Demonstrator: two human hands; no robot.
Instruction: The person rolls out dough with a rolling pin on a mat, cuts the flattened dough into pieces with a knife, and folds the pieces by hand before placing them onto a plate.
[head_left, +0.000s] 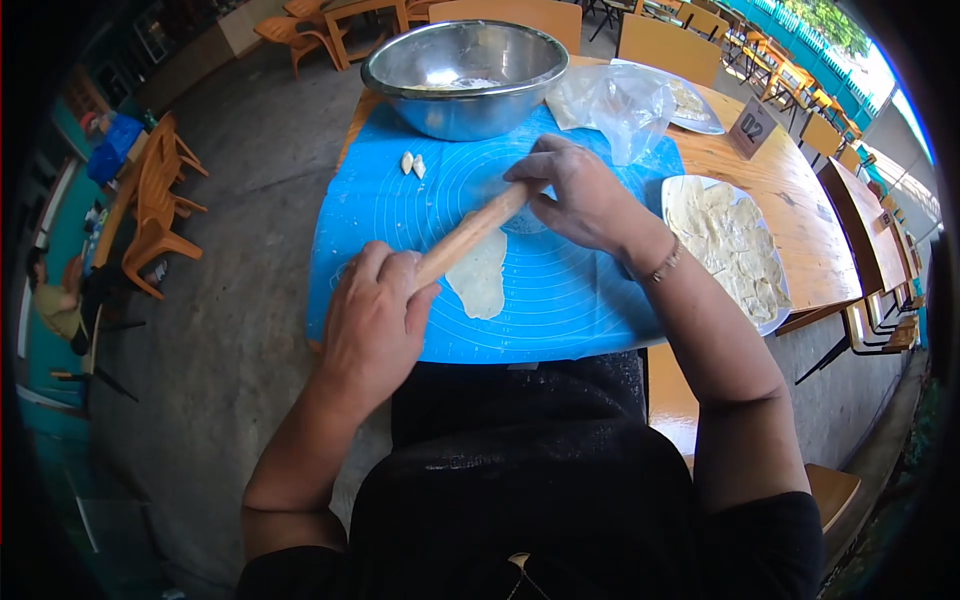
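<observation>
A wooden rolling pin (472, 232) lies slantwise across a flattened piece of dough (480, 280) on the blue baking mat (560, 310). My left hand (378, 305) is closed round the pin's near left end. Round its far right end my right hand (575, 190) is closed too, a bracelet on that wrist. The pin hides part of the dough. Two small dough pieces (412, 164) sit on the mat beyond my left hand. To the right, a white plate (668, 187) is covered with flat, thin dough rounds (725, 240).
A large metal bowl (465, 95) stands at the mat's far edge. Beside it lie a clear plastic bag (630, 110) and another plate (712, 127). A number sign (752, 127) stands on the wooden table (800, 215). Orange chairs (160, 210) and a person (55, 305) are at left.
</observation>
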